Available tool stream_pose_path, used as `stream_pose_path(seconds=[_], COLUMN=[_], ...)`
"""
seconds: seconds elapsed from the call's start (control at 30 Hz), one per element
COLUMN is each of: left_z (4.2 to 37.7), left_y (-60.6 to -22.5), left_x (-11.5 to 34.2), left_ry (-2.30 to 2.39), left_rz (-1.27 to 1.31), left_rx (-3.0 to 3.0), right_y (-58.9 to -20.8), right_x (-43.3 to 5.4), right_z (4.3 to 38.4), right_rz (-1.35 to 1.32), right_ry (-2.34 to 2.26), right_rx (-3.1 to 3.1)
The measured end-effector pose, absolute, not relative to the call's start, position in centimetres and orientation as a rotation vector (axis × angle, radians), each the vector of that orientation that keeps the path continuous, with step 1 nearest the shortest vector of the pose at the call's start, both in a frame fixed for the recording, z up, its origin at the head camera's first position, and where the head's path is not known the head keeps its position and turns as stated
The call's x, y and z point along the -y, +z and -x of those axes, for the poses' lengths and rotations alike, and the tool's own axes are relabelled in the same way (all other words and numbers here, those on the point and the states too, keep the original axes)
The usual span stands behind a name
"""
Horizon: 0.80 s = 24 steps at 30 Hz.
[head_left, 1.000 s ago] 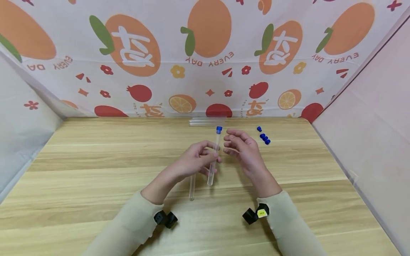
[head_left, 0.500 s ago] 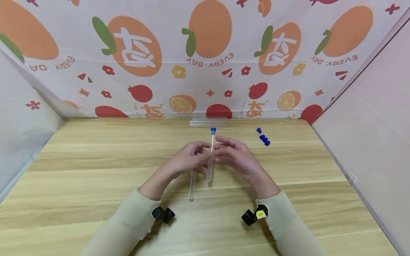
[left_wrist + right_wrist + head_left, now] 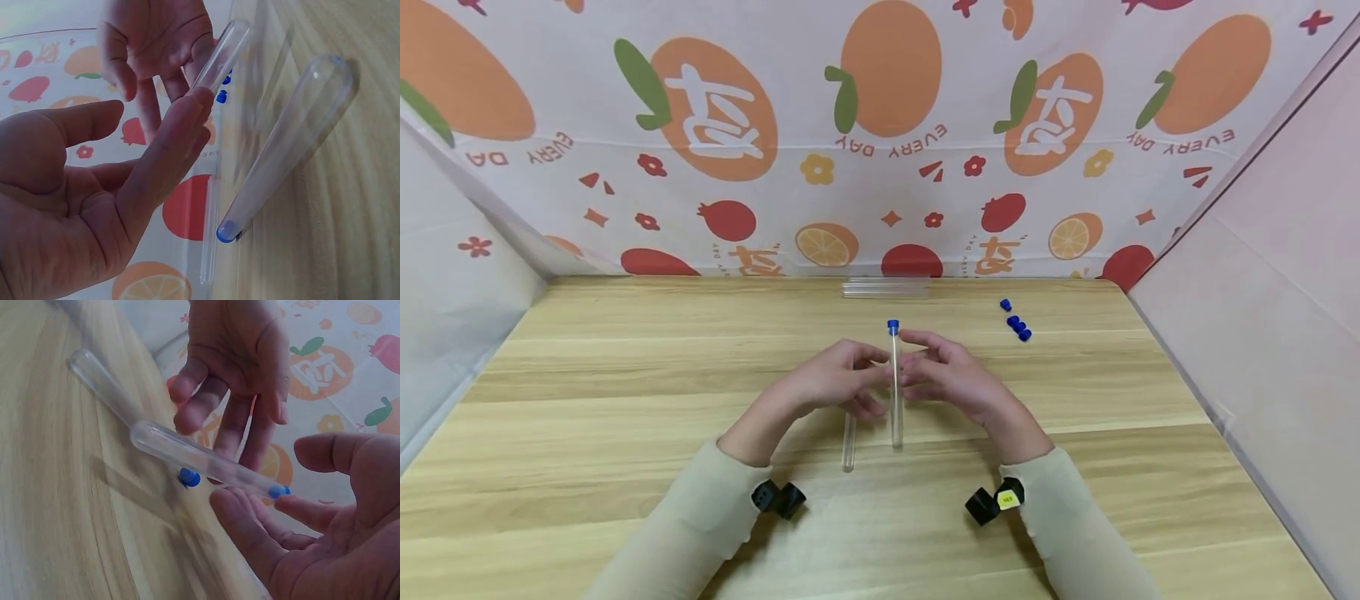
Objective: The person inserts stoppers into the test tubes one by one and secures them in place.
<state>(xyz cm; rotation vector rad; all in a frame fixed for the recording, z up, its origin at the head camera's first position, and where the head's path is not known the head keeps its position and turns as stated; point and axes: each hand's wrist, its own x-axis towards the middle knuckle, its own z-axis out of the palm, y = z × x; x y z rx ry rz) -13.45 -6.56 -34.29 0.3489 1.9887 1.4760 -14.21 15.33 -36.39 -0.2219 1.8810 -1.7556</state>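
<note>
A clear test tube with a blue stopper (image 3: 897, 392) stands nearly upright above the table between my two hands. My left hand (image 3: 838, 379) touches its middle with thumb and fingertips from the left. From the right, fingertips of my right hand (image 3: 955, 379) meet the same tube; in the right wrist view the stopper (image 3: 279, 491) lies close to one of them. Exactly how the grip is shared is partly hidden. Below my left hand, a second stoppered test tube (image 3: 287, 144) lies on the table, its upper part covered in the head view.
Several clear tubes (image 3: 886, 288) lie side by side at the table's back edge. Several loose blue stoppers (image 3: 1018, 325) are at the back right. A fruit-printed cloth (image 3: 891, 192) hangs behind the wooden table (image 3: 625, 400).
The held tube has shifted left, straightened up and come lower. My right hand has moved left to it, and its fingertips now meet the tube. The lying tube has stayed put.
</note>
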Motion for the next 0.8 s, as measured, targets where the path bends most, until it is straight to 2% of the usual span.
stream_pose_path(seconds=[0.8], left_z=[13.0], left_y=[-34.9], left_x=[6.4], left_ry=[1.282], left_rz=[-0.374], left_rx=[-1.975], right_y=[-37.5], right_x=[-15.3], right_z=[14.3], right_rz=[0.341], right_ry=[-1.498], right_rx=[-1.929])
